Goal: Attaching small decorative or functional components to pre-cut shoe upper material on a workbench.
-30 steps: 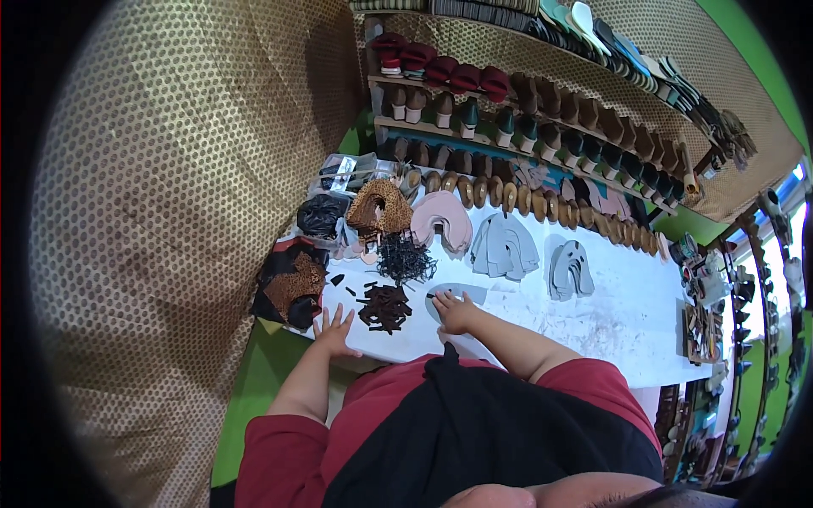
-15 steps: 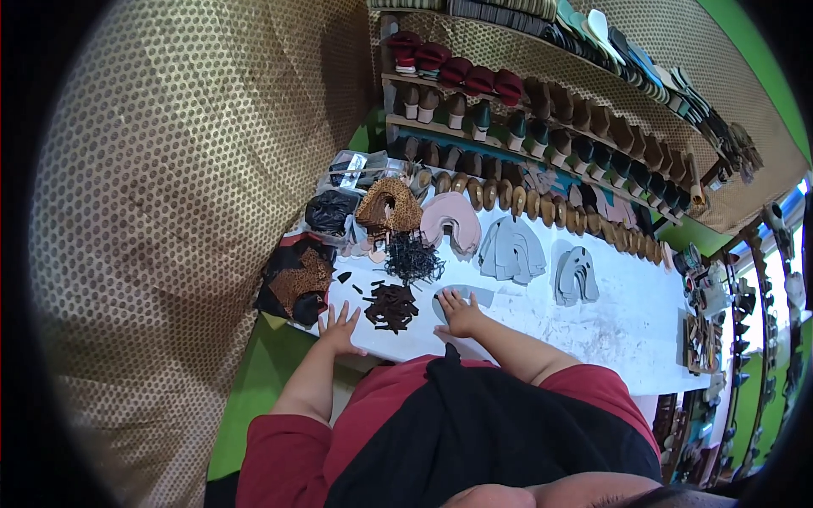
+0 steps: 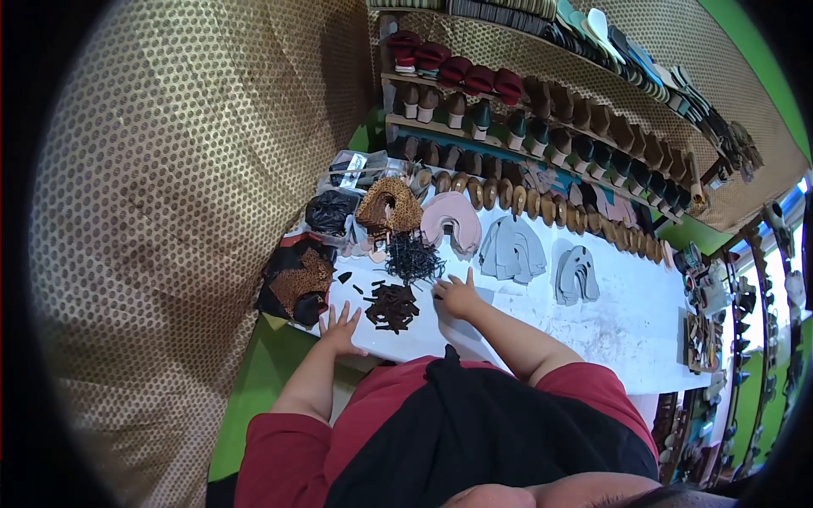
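Note:
My left hand (image 3: 340, 330) rests with spread fingers at the near edge of the white table, left of a heap of dark brown strips (image 3: 391, 307). To the right of that heap, my right hand (image 3: 457, 296) has its fingers apart and nothing visible in them. Its fingertips reach close to a tangle of thin black strips (image 3: 413, 257). Beside this hand a bit of a flat grey piece (image 3: 484, 295) shows, the rest covered by the hand and forearm. A few small dark scraps (image 3: 356, 289) lie between the brown heap and a black bag with leopard-print material (image 3: 305, 284).
Along the table's back stand leopard-print pieces (image 3: 391, 203), stacked pink pieces (image 3: 451, 218), grey pieces (image 3: 511, 252) and more grey pieces (image 3: 577, 278). Behind them runs a row of brown shoe lasts (image 3: 546, 209) below shoe racks (image 3: 474, 127). A tool box (image 3: 703, 343) sits at the right end.
My right hand has shifted slightly away from me, off most of the grey piece and toward the black strips. The left hand stays where it was.

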The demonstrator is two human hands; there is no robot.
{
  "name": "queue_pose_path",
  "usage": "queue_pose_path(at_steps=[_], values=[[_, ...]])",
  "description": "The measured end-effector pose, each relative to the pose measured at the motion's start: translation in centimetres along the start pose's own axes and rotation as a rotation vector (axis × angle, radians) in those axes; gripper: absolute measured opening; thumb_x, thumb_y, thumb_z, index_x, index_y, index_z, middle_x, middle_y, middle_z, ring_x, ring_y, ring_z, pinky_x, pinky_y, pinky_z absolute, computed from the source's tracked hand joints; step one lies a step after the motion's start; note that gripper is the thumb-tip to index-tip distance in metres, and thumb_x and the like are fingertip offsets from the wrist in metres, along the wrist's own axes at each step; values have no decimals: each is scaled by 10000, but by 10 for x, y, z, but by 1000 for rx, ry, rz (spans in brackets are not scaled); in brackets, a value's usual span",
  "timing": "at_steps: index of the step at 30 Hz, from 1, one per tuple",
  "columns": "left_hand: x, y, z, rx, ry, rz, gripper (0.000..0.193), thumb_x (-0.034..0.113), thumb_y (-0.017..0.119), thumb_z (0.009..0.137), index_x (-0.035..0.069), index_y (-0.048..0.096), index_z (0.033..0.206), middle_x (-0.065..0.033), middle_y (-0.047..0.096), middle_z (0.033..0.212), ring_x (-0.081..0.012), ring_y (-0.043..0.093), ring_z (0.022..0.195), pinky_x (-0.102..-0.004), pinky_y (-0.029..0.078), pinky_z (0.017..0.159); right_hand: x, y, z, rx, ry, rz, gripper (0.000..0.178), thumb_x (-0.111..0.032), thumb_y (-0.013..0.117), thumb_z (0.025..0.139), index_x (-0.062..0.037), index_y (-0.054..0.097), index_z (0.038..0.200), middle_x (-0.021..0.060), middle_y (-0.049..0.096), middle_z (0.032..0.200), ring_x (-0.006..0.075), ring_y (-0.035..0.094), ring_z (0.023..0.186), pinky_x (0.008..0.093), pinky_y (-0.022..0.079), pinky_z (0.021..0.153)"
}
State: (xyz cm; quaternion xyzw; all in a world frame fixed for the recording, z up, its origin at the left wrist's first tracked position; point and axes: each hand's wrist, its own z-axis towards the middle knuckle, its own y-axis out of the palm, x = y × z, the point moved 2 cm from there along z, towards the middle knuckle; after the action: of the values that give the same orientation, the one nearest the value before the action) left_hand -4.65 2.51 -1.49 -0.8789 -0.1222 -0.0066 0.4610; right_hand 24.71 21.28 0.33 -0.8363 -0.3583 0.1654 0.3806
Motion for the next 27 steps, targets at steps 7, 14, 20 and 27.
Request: queue_pose_path(at_steps=[7,14,20,27], values=[[-6,7,1,13,8,12,1391,694,837,532,335,17,1597,-64,-126,1669,-416,-156,1504,-688,18,1136,9,9,7,549,-66,49,356,-170,680,801,-213,688,1154,9,628,1231,269,454,1331,796,103,1079],[-5,6,-3,30,38,19,1388,694,834,539,314,23,1600,-87,-131,1666,-435,-138,1502,-677,2,1141,18,-4,-23,585,1,144,112,-274,772,733,-277,775,846,-21,611,1270,299,366,1405,797,122,1072],[-5,4,-8,54,83,19,1312,694,803,594,304,57,1600,-88,-113,1668,-441,-130,1502,-707,4,1125,49,-19,-82,606,182,343,198,-292,841,692,-314,791,882,-27,504,1466,380,209,1483,808,133,1053],[-11,13,-9,108,152,19,1228,680,780,645,288,112,1598,-100,-65,1671,-438,-96,1508,-736,14,1111,100,-7,-159,759,342,547,234,-353,795,748,-260,791,962,15,460,1513,406,179,1489,773,158,1083]])
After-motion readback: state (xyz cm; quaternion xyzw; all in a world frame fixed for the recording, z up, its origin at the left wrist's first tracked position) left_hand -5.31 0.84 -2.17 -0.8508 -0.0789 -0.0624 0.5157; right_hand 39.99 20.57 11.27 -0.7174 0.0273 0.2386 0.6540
